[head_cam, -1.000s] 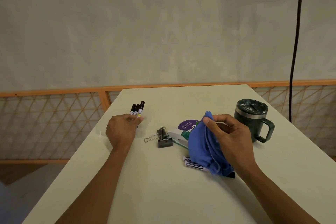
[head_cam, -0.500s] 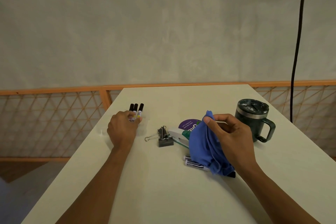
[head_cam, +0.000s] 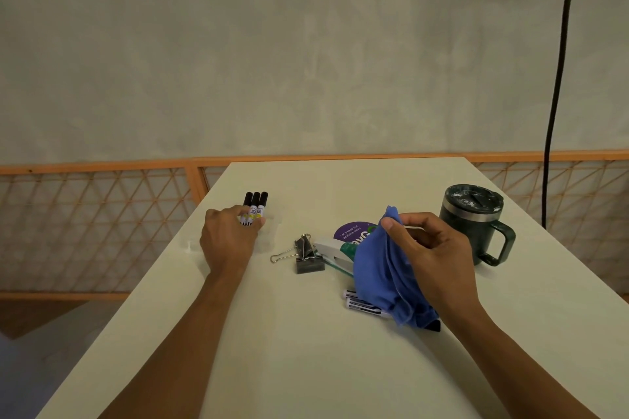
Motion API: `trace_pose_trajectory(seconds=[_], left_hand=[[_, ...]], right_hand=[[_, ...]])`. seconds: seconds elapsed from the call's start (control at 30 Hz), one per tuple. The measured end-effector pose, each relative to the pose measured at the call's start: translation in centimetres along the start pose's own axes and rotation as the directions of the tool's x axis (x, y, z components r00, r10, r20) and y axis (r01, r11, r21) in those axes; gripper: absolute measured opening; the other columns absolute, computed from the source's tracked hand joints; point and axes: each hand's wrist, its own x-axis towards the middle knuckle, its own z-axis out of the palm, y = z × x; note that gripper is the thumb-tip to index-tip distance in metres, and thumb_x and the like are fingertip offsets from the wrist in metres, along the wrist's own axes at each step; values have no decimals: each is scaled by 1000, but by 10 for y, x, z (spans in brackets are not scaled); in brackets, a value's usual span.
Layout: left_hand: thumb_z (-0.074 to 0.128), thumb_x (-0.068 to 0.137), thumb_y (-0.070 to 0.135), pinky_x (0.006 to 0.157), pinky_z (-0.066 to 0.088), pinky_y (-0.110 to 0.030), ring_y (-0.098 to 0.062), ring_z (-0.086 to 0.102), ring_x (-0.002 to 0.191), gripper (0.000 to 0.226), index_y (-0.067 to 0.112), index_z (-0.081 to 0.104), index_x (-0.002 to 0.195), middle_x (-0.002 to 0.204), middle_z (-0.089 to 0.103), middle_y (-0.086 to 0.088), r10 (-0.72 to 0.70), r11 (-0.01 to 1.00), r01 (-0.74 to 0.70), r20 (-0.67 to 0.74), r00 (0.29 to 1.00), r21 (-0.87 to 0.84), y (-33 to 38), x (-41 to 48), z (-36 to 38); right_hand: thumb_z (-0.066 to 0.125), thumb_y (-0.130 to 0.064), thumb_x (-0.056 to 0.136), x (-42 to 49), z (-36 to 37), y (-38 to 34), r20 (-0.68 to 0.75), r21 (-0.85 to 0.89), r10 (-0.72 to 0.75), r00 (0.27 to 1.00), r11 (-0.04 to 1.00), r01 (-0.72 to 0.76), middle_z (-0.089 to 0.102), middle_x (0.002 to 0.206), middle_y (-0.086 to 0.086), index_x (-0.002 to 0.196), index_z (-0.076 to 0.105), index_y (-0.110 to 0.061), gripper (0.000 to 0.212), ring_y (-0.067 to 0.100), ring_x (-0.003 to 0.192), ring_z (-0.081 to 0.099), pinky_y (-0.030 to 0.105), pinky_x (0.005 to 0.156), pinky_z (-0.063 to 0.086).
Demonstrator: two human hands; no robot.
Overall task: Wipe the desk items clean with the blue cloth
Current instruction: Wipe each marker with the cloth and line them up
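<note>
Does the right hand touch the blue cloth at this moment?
Touching. The head view shows the right hand pinching the top edge of the blue cloth between thumb and fingers; the cloth hangs from that pinch.

- cloth (head_cam: 384,279) — plain blue
- three markers (head_cam: 255,206): black caps, white barrels, purple-yellow labels
- mug (head_cam: 466,235) — dark green, silver band
- table (head_cam: 306,367): cream
- railing (head_cam: 95,169): orange lattice

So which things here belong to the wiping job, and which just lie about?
Job: blue cloth in right hand; three black-capped markers in left hand; black binder clip; white stapler; dark green mug; two white markers under the cloth.
Lying about: black hanging cable; orange lattice railing.
</note>
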Motion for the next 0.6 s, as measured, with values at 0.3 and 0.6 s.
trace_pose_trajectory(seconds=[0.3,0.6], left_hand=[[89,84,43,85,54,-42,-37,66,97,45,24,79,124,111,63,-16,11,1000,-11,-3,1000,-4,1,0,0],[89,83,48,84,54,-43,-36,67,96,47,25,79,124,111,62,-16,32,1000,-32,12,999,-2,-2,1,1]], right_hand=[[82,-41,88,1,0,1,-7,-6,-2,1000,1000,2,81,96,-12,102,78,-27,20,7,91,78,34,77,63],[82,-40,89,-2,-1,-5,-7,-1,8,1000,1000,-8,80,92,-12,100,78,-26,18,7,88,78,35,75,63]])
